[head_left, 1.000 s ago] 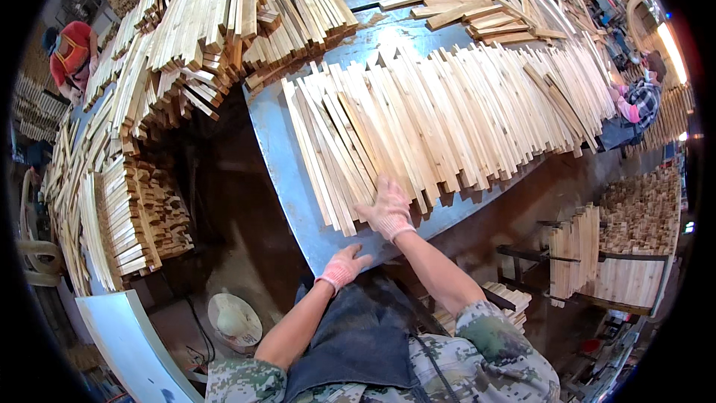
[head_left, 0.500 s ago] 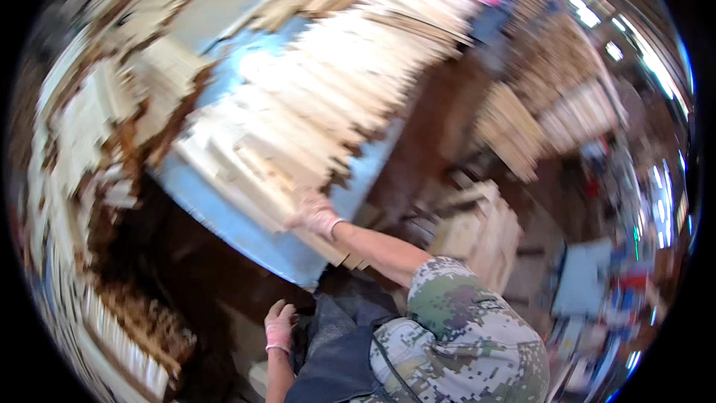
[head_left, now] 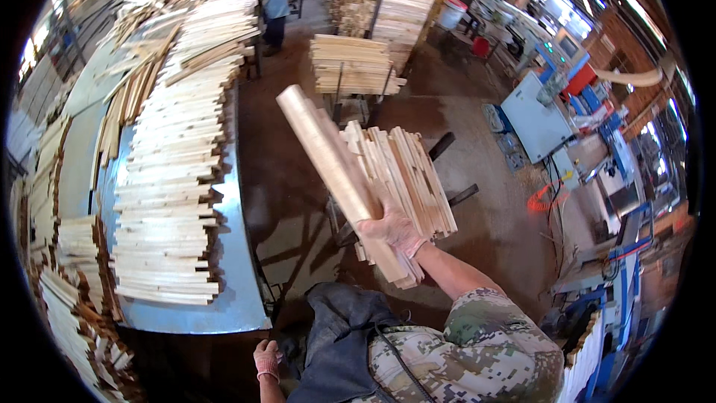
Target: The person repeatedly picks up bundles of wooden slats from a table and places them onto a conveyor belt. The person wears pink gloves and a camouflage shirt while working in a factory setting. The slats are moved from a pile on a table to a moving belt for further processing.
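Observation:
My right hand (head_left: 393,230), in a pale pinkish glove, is closed around a small bundle of wooden boards (head_left: 326,151). The bundle slants up and away to the left, over a stack of light boards (head_left: 406,172) on a low stand. Whether it touches that stack I cannot tell. My left hand (head_left: 267,360), gloved the same way, hangs low beside my dark apron (head_left: 335,343). Its fingers are loosely bent and apart, with nothing visible in them. To the left, a long row of wooden boards (head_left: 168,216) lies side by side on a blue-grey metal-topped table (head_left: 194,319).
Another board pile (head_left: 350,63) rests on a stand farther off, before tall wood stacks (head_left: 406,7). A person (head_left: 276,0) stands at the table's far end. Blue-grey machinery (head_left: 533,116) and an orange coiled hose (head_left: 538,198) are at right. More boards (head_left: 63,306) line the left side.
My right hand has lifted boards off the near end of the table and carried them right, over the low stack. The view has turned right. My left hand still hangs low.

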{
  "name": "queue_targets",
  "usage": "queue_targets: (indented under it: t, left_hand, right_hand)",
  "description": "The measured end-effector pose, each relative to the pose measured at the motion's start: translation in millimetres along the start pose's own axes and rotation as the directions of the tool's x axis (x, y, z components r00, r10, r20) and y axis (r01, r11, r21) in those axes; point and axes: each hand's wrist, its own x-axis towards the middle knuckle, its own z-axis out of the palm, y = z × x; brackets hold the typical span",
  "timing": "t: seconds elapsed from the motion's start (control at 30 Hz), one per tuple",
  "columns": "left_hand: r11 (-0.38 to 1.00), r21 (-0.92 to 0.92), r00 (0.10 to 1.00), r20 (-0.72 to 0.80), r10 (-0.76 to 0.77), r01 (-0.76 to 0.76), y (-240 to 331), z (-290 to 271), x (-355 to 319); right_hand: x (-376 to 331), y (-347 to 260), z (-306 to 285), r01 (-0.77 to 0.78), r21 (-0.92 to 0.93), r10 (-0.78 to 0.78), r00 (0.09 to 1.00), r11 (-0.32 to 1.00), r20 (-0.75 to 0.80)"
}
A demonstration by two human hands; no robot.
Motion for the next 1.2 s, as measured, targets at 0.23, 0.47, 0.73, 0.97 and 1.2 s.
queue_targets:
  t: [0.23,0.47,0.73,0.97,1.2]
  left_hand:
    - [0.98,0.2,0.997,0.071,-0.007,-0.007,-24,51,2]
    - [0.92,0.388,0.998,0.036,0.041,-0.052,-34,55,-29]
    - [0.98,0.016,0.968,-0.164,-0.192,0.198,2,101,-74]
    - [0.712,0.643,0.94,0.039,0.339,-0.284,-46,70,-33]
    - [0.98,0.195,0.99,-0.143,-0.007,0.035,-10,88,-61]
  right_hand:
    - [25,84,-180,-0.278,-0.527,0.028,0.901,0.803,-0.433]
    - [76,149,-256,-0.591,-0.591,0.243,0.79,0.55,-0.563]
    - [128,191,-259,-0.588,-0.566,0.492,0.804,0.578,-0.333]
    - [116,197,-266,-0.55,-0.442,0.379,0.825,0.709,-0.42]
    - [135,221,-247,-0.67,-0.538,0.519,0.74,0.511,-0.428]
